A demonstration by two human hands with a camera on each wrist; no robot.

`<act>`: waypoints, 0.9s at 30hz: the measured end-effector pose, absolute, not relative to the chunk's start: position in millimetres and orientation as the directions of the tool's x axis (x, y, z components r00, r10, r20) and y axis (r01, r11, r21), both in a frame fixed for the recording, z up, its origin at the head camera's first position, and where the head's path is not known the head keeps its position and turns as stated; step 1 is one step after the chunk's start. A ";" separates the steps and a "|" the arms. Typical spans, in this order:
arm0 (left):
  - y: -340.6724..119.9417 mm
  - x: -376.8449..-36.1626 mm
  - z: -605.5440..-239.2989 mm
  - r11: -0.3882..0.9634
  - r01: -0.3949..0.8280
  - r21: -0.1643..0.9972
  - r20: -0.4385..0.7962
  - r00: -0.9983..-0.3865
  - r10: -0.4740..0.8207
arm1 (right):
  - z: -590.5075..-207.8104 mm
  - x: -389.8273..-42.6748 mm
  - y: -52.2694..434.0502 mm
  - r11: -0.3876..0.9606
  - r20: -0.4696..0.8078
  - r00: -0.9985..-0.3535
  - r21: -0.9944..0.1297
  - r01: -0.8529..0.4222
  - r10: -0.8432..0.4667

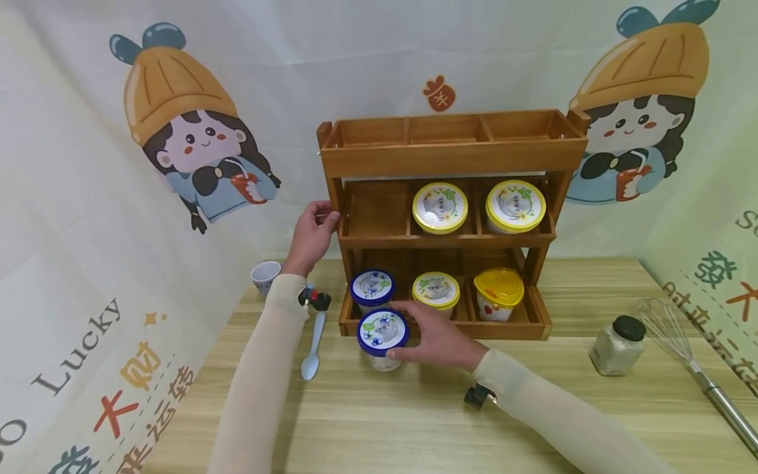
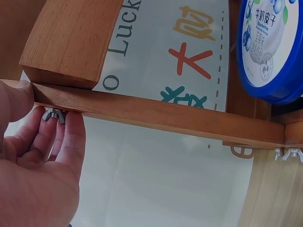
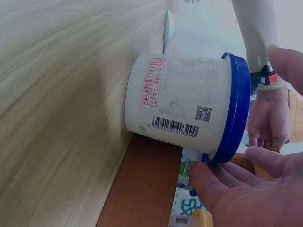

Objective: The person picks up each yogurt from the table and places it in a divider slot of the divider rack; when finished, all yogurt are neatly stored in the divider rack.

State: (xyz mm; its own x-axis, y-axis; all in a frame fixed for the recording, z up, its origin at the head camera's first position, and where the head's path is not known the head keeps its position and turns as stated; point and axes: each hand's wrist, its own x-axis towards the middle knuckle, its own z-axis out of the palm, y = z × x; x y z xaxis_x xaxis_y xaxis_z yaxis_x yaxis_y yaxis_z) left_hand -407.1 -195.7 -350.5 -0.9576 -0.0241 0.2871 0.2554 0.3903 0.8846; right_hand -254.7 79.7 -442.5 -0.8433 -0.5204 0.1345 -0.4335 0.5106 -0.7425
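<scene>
My left hand (image 1: 312,237) grips the left post of a brown wooden rack (image 1: 453,160); in the left wrist view its thumb lies over the post (image 2: 156,112) and the fingers are around a metal wing nut (image 2: 54,115). A white yogurt tub with a blue blueberry lid (image 1: 383,331) stands on the table just before the rack's lower left compartment. My right hand (image 1: 441,334) is spread at that tub's right side, its fingers relaxed by the lid. From the right wrist view, fingertips lie against or very near the lid rim (image 3: 232,111), with the thumb apart.
Another blue-lidded tub (image 1: 373,288), a yellow-lidded tub (image 1: 436,290) and an orange-lidded cup (image 1: 499,293) fill the lower tier. Two yellow-lidded tubs (image 1: 440,208) sit above. A spoon (image 1: 314,349) and small cup (image 1: 264,274) lie left; a jar (image 1: 618,345) and whisk (image 1: 689,362) right.
</scene>
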 end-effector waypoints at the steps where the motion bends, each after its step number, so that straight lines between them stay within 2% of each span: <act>1: -195.8 -407.4 -350.5 0.393 0.266 0.880 0.298 -0.954 -0.021 | -442.6 -254.7 78.6 0.520 0.130 -0.844 -0.735 -0.434 -0.521; 6: -196.7 -408.8 -350.7 0.395 0.295 0.870 0.330 -0.944 -0.023 | -445.2 -256.6 72.8 0.550 0.104 -0.842 -0.713 -0.434 -0.529; 27: -196.1 -405.7 -350.5 0.384 0.285 0.878 0.312 -0.950 -0.009 | -455.1 -261.6 65.0 0.557 0.064 -0.849 -0.728 -0.399 -0.525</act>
State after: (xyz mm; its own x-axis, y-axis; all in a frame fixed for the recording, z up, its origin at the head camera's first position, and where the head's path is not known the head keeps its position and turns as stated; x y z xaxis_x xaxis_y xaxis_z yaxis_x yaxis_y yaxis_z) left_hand -405.7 -196.1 -350.5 -0.9500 -0.0092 0.3122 0.2849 0.3845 0.8781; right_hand -261.6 65.0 -455.1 -0.8488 -0.5248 0.0641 -0.3993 0.5568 -0.7284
